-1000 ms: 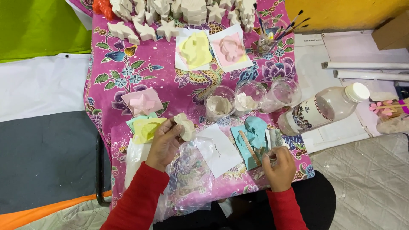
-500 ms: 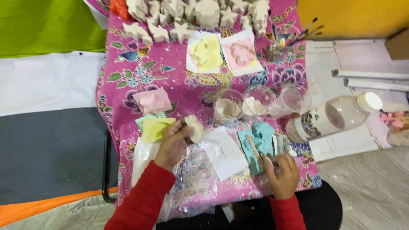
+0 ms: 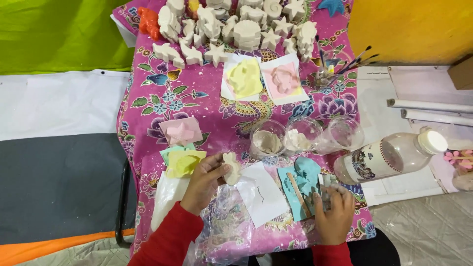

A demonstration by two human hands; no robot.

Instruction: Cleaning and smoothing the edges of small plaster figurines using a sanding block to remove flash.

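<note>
while left hand point(image 3: 204, 182) pinching plaster figure point(image 3: 230, 168), right hand point(image 3: 335, 216) clutching scraper point(image 3: 325, 189) (beside labelled bottle point(image 3: 389, 156))

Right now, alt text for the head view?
A person's left hand holds a pale plaster figure over a pink floral cloth while the right hand grips a small object beside a blue mould. Rows of white figures sit beyond.

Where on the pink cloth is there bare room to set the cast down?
Bare cloth lies between the pink mould and the yellow mould, left of the cups. The left hand holds the cast. It is crowded along the top among the white figures and around the right hand.
</note>
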